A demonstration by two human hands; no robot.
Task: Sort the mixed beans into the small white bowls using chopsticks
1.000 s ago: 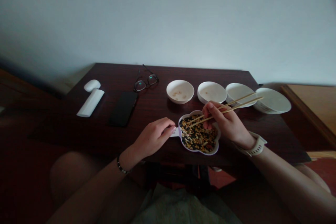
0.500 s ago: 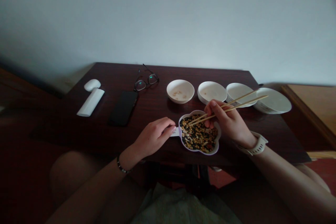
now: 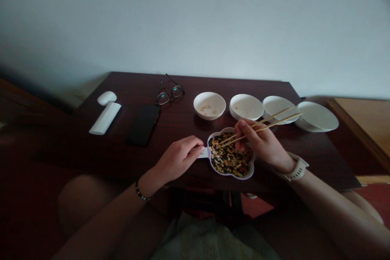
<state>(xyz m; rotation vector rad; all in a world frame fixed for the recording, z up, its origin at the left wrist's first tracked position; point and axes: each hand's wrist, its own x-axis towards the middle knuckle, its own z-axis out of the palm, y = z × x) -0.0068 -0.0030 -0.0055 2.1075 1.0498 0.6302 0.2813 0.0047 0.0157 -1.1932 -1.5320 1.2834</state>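
A white scalloped dish with a purple rim (image 3: 253, 170) and a short handle (image 3: 204, 153) sits near the table's front edge, full of mixed beans and seeds (image 3: 227, 162) in yellow, black and pale colours. My left hand (image 3: 181, 156) is closed on the handle. In my right hand (image 3: 262, 142) is a pair of chopsticks (image 3: 274, 120), their tips down among the beans at the dish's upper left. Whether anything is pinched between the tips I cannot tell. Behind the dish, a white bowl (image 3: 198, 107) holds a few pale beans, and the bowl beside it (image 3: 252, 107) holds a small piece.
Two more white bowls, one middle (image 3: 278, 101) and one far right (image 3: 318, 115), continue the row. Glasses (image 3: 170, 95), a black phone (image 3: 143, 126) and a white device with a rounded head (image 3: 105, 118) lie on the dark table (image 3: 128, 83). A wall (image 3: 195, 20) rises behind.
My right hand has shifted slightly left and down with the chopsticks, whose rear ends have also moved left. The tips stay among the beans. My left hand and the dish have not moved.
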